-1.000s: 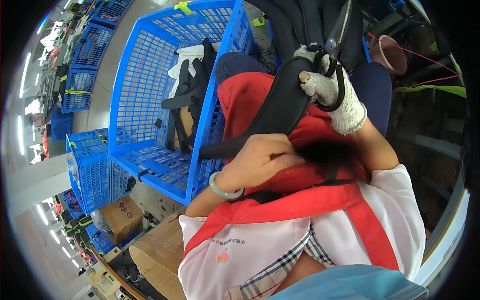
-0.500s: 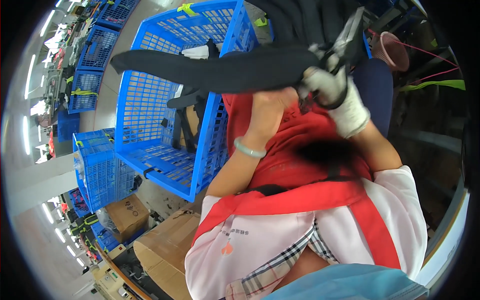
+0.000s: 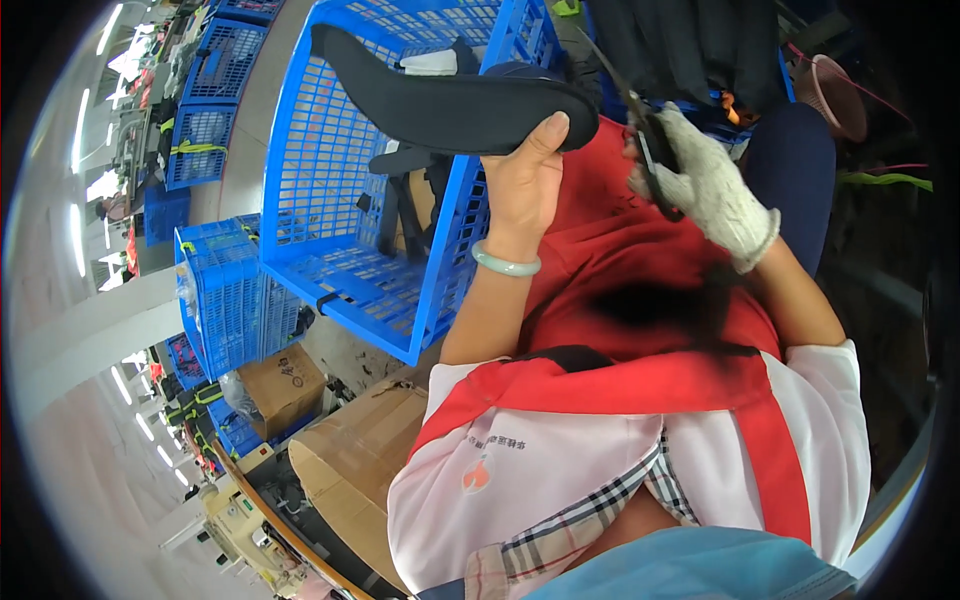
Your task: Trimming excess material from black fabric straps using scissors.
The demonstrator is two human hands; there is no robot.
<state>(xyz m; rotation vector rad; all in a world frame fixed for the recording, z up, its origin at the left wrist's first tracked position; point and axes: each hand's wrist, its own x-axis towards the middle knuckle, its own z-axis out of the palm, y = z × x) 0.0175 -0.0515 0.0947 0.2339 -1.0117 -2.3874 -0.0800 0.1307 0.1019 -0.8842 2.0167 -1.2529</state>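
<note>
My left hand [image 3: 530, 190] grips the rounded right end of a long, curved black padded piece [image 3: 425, 108], thumb on top. The piece lies level above a blue plastic crate [image 3: 432, 290], and its narrow end points up and left. My right hand [image 3: 705, 185], in a white knit glove, holds a pair of scissors [image 3: 648, 135] by dark handles. The blades point up and to the left, apart from the black piece. Inside the crate are black pieces [image 3: 405, 215] and a white item [image 3: 430, 63].
Black pieces [image 3: 690, 50] hang in a heap at the upper right, beside a pinkish basket [image 3: 835, 100]. Stacked blue crates [image 3: 230, 310] and a cardboard box [image 3: 278, 385] stand at the left. A larger cardboard sheet [image 3: 360, 460] is near my left elbow.
My hands have moved apart. The black piece has tilted, with its narrow end raised, and my right hand has drawn the scissors away to the right of it.
</note>
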